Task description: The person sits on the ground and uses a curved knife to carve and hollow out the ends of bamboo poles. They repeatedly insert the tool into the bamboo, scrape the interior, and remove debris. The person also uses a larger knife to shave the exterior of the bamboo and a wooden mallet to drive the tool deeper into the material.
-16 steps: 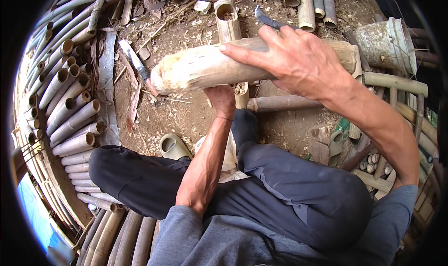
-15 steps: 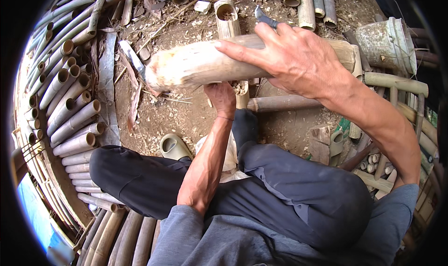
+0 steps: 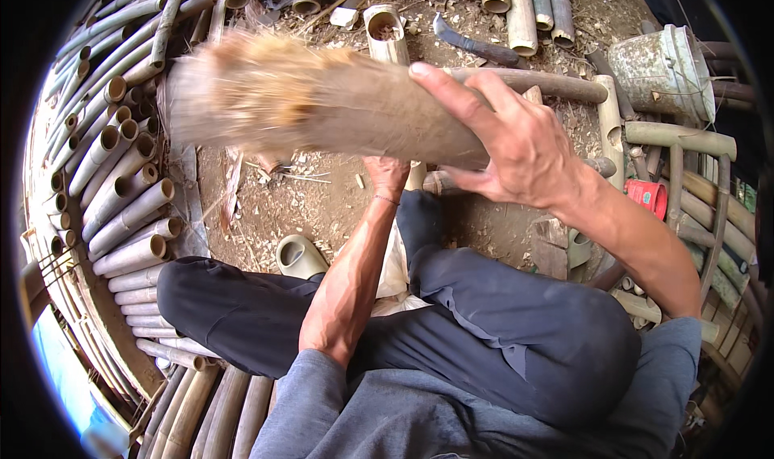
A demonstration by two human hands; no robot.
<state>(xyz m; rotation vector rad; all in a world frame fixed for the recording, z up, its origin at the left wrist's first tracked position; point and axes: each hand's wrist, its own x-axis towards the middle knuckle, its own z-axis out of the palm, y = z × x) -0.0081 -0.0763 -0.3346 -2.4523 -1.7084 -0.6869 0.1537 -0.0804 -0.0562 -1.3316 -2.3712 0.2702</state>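
Centrally, a thick bamboo section [image 3: 322, 108] lies roughly level across the upper half of the view, raised above the dirt floor [image 3: 314, 209]. Its left end is blurred and looks frayed.

The right hand [image 3: 516, 145] rests over the right part of the section, palm on its upper side, fingers spread wide and extended along the surface rather than wrapped around it. The left hand [image 3: 387, 173] sits under the section, touching its lower side; the section hides the fingers, so whether they are curled or flat cannot be told.

Containers:
- A worn grey bucket [image 3: 661, 72] stands at upper right, tilted away; its contents are not visible.
- A small red cup [image 3: 647, 197] lies among the bamboo poles on the right; its interior cannot be made out.
- A short upright bamboo tube [image 3: 385, 36] stands just behind the section, its open top showing a dark hollow.

A curved blade with a dark handle [image 3: 476, 48] lies on the ground near the tube. A pale green sandal [image 3: 300, 257] lies beside the person's knee. Cut bamboo poles [image 3: 121, 193] are stacked along the left, their hollow ends facing inward.
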